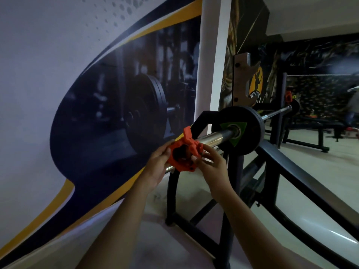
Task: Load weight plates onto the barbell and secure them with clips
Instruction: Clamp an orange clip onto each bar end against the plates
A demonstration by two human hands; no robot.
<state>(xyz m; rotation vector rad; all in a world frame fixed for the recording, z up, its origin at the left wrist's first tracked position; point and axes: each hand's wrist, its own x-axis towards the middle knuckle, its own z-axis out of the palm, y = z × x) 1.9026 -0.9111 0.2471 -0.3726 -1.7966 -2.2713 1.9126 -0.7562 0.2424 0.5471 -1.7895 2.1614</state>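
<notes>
Here, orange clip (pixel 182 159) on barbell sleeve (pixel 213 137), held between left fingers (pixel 166 151) and right fingers (pixel 210 152).

The black rack (pixel 172 195) stands on the pale floor (pixel 320 166), carrying the barbell (pixel 213 137).

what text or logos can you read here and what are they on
"CITY CLU", probably CITY CLUB, last letters hidden: on the yellow round logo on the dark wall behind the rack.
Green label on the weight plate: no readable text.
Orange clip: no lettering legible.
Wall poster: picture only, no words seen.
</notes>
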